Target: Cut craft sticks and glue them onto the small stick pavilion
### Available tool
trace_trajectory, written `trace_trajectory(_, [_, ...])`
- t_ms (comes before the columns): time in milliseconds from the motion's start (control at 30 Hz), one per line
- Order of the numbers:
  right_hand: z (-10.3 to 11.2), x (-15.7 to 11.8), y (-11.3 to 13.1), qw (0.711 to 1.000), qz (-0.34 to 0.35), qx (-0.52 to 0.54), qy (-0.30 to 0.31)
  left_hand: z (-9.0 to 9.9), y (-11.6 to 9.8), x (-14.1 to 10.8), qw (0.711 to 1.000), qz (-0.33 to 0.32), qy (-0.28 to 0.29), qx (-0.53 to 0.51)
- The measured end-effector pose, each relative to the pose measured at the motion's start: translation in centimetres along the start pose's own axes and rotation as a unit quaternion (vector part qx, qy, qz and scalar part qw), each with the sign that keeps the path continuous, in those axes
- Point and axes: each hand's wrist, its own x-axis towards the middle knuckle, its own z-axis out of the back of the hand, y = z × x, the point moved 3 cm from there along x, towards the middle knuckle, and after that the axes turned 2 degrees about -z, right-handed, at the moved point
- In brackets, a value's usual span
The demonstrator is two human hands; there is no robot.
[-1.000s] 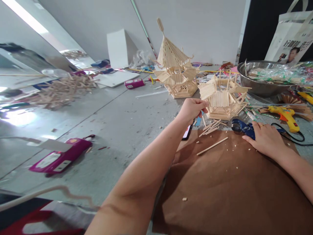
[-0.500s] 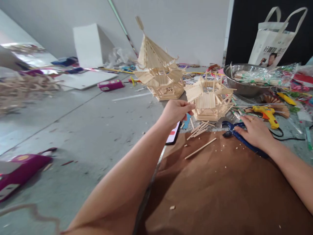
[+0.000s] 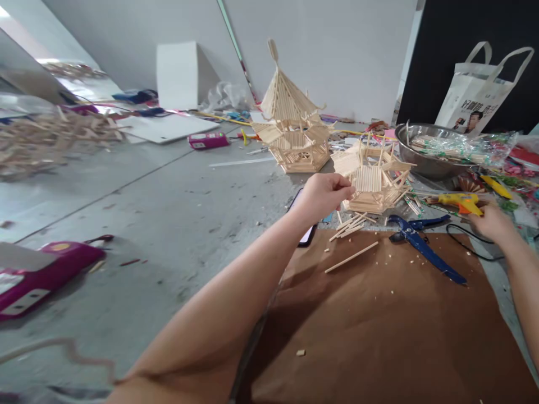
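Note:
My left hand [image 3: 326, 193] is closed in a pinch at the near left side of a small pavilion model [image 3: 368, 180] built of thin wooden sticks. What sits between its fingertips, if anything, is too small to make out. My right hand [image 3: 492, 223] is closed around the handle of a yellow hot glue gun [image 3: 461, 202], which lies on its side with its nozzle pointing left. Blue cutting pliers [image 3: 425, 244] rest with their handles apart on the brown mat [image 3: 391, 331]. Loose sticks [image 3: 350, 225] lie before the model, and one longer stick [image 3: 351, 257] is nearer.
A taller pagoda model [image 3: 295, 120] stands behind. A steel bowl [image 3: 438, 163] of wrapped sticks is at the back right, before a white tote bag [image 3: 475, 98]. A phone [image 3: 309, 235] lies partly under my left wrist. Purple power strips [image 3: 54, 266] sit left; a black cord [image 3: 463, 244] curls right.
My right hand has left the blue pliers and moved right onto the glue gun. The pliers stay on the mat. My left hand keeps its pinch beside the model; the view has shifted slightly.

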Motion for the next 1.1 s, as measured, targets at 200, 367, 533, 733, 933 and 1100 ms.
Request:
trace_trajectory(200, [2.8, -0.4, 0.9, 0.973, -0.085, 0.209, 0.040, -0.8, -1.6, -1.1, 0.995, -0.067, -0.030, 0.065])
trace_trajectory(367, [5.9, -2.3, 4.9, 0.834, -0.123, 0.536, 0.045, -1.8, -2.1, -1.9, 0.984, -0.124, -0.016, 0.130])
trace_trajectory(533, [7.0, -4.0, 8.2, 0.779, -0.029, 0.614, 0.121, -3.0, -2.0, -2.4, 0.960, -0.211, -0.010, 0.182])
trace_trajectory(733, [6.6, -4.7, 9.3, 0.763, 0.007, 0.632, 0.139, -3.8, -2.2, -2.8, 0.939, -0.260, 0.006, 0.224])
trace_trajectory(933, [7.1, -5.8, 11.1, 0.762, 0.119, 0.614, 0.168, -4.0, -2.0, -2.9, 0.932, -0.246, 0.018, 0.267])
trace_trajectory(1100, [7.1, -6.4, 11.7, 0.803, 0.143, 0.559, 0.150, -3.8, -1.9, -2.9, 0.927, -0.231, 0.019, 0.295])
